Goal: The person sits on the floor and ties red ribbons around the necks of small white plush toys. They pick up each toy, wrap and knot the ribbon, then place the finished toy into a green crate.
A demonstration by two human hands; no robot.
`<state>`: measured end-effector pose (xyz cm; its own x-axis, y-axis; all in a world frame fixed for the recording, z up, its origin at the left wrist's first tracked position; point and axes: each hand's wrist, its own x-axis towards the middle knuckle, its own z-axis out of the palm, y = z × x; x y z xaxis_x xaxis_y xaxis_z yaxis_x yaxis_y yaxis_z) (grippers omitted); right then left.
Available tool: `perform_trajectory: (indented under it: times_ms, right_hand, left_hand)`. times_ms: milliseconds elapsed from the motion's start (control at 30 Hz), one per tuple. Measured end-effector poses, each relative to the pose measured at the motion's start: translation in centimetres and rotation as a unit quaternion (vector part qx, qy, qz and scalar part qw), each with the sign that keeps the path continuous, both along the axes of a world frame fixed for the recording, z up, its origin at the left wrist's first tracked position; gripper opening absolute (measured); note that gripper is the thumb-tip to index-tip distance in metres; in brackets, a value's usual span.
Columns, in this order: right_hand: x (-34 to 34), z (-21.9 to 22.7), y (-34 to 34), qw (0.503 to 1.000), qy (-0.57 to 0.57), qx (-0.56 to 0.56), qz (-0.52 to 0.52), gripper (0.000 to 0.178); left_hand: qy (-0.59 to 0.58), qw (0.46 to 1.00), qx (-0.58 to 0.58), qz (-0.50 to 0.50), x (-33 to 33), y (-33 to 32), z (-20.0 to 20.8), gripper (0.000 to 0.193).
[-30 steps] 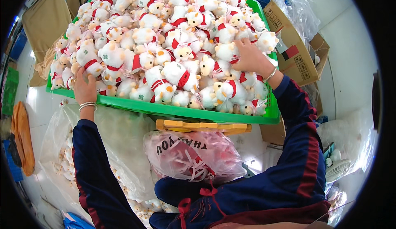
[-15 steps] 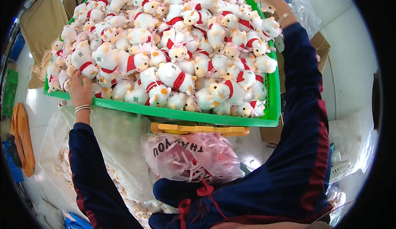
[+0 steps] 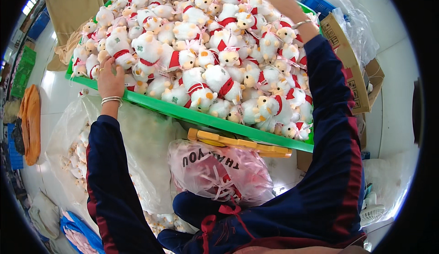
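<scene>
A green plastic basket (image 3: 183, 113) is heaped with small white plush sheep (image 3: 222, 81) wearing red scarves and pink ribbons. At its near left rim, my left hand (image 3: 111, 78) rests with fingers apart, touching the toys by the edge and holding none. My right hand (image 3: 286, 4) reaches over the far right part of the heap. Motion smears its fingers, so whether a toy is in them does not show.
A yellow-orange stool (image 3: 238, 143) is under the basket's near side. Below it sits a clear bag (image 3: 219, 169) of pink ribbons. More plush pieces fill a large clear bag (image 3: 146, 148) at left. Cardboard boxes (image 3: 345, 62) and a blue crate (image 3: 315, 2) stand right.
The basket appears turned clockwise and farther right in the picture. My right hand, earlier around a plush sheep at the far right corner, is now blurred over the heap. My left hand stays at the rim.
</scene>
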<state>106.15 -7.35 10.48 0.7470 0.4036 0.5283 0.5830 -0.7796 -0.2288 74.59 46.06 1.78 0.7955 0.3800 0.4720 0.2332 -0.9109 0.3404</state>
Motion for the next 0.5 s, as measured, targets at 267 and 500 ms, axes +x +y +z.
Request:
perform_trajectory:
  times_ms: [267, 500]
  right_hand:
    - [-6.4, -5.5, 14.9, 0.944, 0.138, -0.274, -0.121, 0.091]
    - [-7.8, -2.7, 13.0, 0.915, 0.225, -0.334, 0.001, 0.076]
  left_hand:
    - [-0.005, 1.000, -0.001, -0.009, 1.2, -1.0, -0.1, 0.038]
    - [-0.016, 1.000, 0.011, 0.001, 0.7, -1.0, 0.2, 0.037]
